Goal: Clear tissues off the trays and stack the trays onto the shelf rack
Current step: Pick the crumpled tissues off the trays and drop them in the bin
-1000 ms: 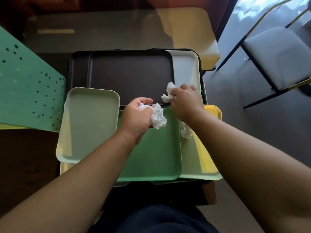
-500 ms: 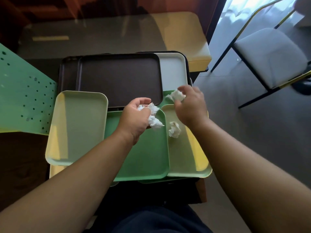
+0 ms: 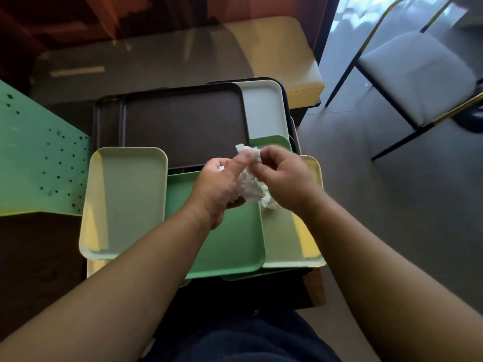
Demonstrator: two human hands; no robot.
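Observation:
Several trays overlap on a small table: a dark brown tray at the back, a pale green tray on the left, a mid-green tray in the middle and a pale green-yellow tray on the right. My left hand and my right hand meet above the middle trays, both closed on crumpled white tissues. One tissue sticks up between my thumbs. Whether another tissue under my right hand lies on the tray is unclear.
A green perforated panel stands at the left. A whitish tray lies behind the brown one. Beyond is a glass-topped table with a yellow corner. A grey-seated chair stands on the floor at the right.
My right hand moved left with its tissue and joined my left hand, bunching the tissues together. The loose tissue on the right tray is now under my right hand.

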